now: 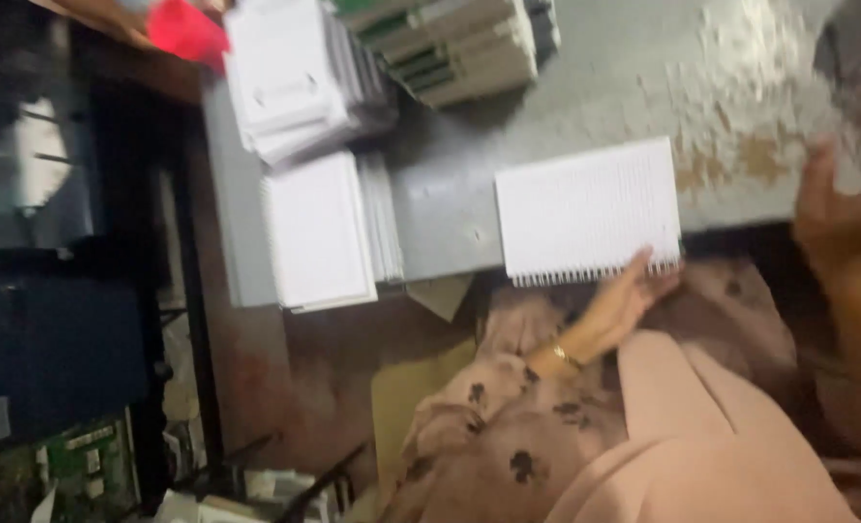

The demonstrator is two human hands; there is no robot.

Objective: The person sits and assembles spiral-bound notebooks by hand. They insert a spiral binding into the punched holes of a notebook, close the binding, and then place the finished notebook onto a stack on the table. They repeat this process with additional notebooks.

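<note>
A white lined notebook [590, 208] with a spiral binding along its near edge lies flat on the grey table [450, 194]. My left hand [629, 295], with a gold bracelet and a floral sleeve, grips the notebook's near right corner at the binding. My right hand [837, 228] is at the table's right edge, apart from the notebook and blurred. Its thumb points up, and nothing is visible in it.
A stack of white pads [319, 228] sits at the table's left end, with another stack [295, 73] behind it. Green-and-white books [459, 44] are piled at the back. A red object [186, 29] is top left. Paint peels [750, 87] on the table's right part. A dark machine [43, 329] stands left.
</note>
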